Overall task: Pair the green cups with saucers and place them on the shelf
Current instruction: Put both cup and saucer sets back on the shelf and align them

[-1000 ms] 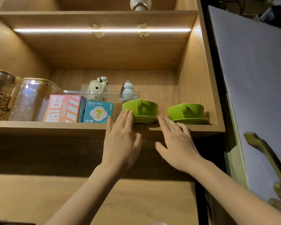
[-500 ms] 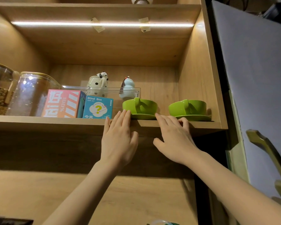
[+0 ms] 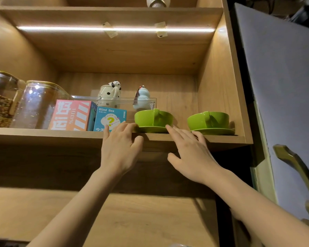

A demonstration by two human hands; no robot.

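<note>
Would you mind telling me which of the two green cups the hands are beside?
The left cup, next to the Blind Box carton. Both hands' fingertips flank its saucer; the right cup, by the cabinet's side wall, has no hand at it.

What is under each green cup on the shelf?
A green saucer lies under each: left cup on left saucer, right cup on right saucer. The cups cover the saucers' middles, and the left hand hides one rim part.
</note>
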